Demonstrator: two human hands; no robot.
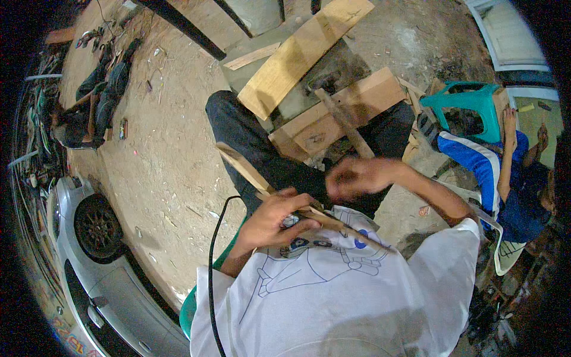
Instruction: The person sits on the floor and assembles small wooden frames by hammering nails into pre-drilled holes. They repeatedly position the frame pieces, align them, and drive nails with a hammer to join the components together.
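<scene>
My left hand (279, 219) is closed around a narrow wooden strip (245, 168), held slantwise close to my chest. A small shiny round thing shows by its fingers; I cannot make out what it is. My right hand (361, 178) is raised just right of the strip, its fingers smeared by motion. Beyond it, a wooden stick or handle (345, 122) lies across a short plank (315, 130) over my knees. Something dark is at the stick's far end. Past that plank lies a longer, yellowish board (303, 56), slanting up to the right.
A green plastic stool (464, 110) stands at the right, beside a seated person in blue trousers (476, 160). Another person (95, 113) sits on the ground at far left. A silver car (113, 285) is at lower left. A black cable (212, 285) hangs by my left arm.
</scene>
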